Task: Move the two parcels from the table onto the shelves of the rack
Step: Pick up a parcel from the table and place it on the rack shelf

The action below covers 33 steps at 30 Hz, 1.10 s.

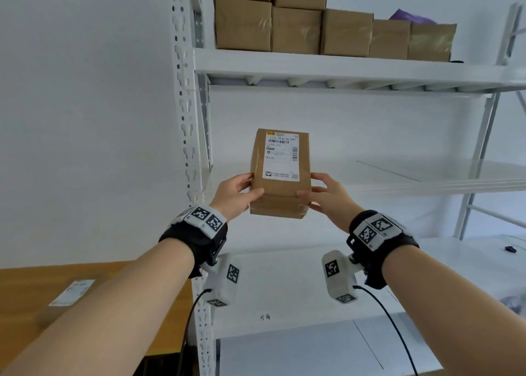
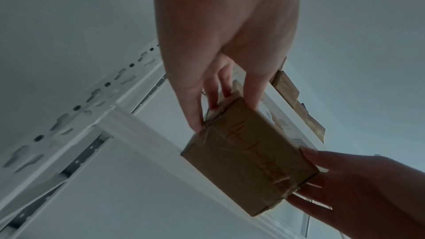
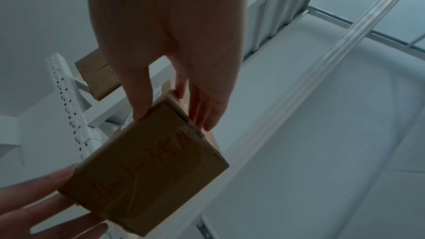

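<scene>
A brown cardboard parcel with a white shipping label on top is in the air in front of the white rack's middle shelf. My left hand grips its left side, thumb on top. My right hand grips the right side the same way. From below, the left wrist view shows the parcel with red writing, pinched by my left hand. In the right wrist view my right hand holds the parcel. A second labelled parcel lies on the wooden table at lower left.
The rack's top shelf carries several brown boxes in a row, with more stacked at the left. The perforated upright stands just left of the parcel. A lower shelf lies under my wrists. A small dark object sits far right.
</scene>
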Motion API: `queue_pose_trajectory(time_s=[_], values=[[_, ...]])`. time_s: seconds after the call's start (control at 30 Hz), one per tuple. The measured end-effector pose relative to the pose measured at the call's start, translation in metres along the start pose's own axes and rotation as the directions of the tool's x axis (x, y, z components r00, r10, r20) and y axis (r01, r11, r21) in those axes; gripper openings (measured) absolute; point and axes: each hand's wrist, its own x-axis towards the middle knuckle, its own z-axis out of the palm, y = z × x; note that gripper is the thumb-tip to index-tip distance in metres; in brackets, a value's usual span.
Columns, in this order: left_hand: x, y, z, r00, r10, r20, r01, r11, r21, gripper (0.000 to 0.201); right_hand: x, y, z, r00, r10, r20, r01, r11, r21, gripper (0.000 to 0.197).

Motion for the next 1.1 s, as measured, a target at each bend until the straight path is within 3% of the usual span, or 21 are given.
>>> queue_pose_trajectory(time_s=[0.17, 0.53, 0.87, 1.1], values=[[0.062, 0.01, 0.006, 0.999, -0.04, -0.023, 0.039, 0.999, -0.037, 0.044, 0.058, -0.016, -0.008, 1.0, 0.0, 0.019, 0.0, 1.0, 0.018, 0.06], [0.19, -0.001, 0.003, 0.979, -0.203, -0.011, 0.203, 0.978, -0.045, 0.046, 0.193, -0.021, -0.011, 0.996, 0.056, 0.07, -0.054, 0.998, -0.028, 0.046], [0.233, -0.025, 0.0, 0.951, -0.308, -0.033, 0.306, 0.95, -0.055, 0.041, 0.25, 0.004, 0.001, 0.971, 0.201, 0.126, -0.204, 0.979, 0.01, 0.021], [0.241, -0.032, 0.001, 0.935, -0.355, -0.011, 0.354, 0.934, -0.051, 0.032, 0.26, 0.008, 0.004, 0.957, 0.256, 0.139, -0.257, 0.966, -0.015, 0.023]])
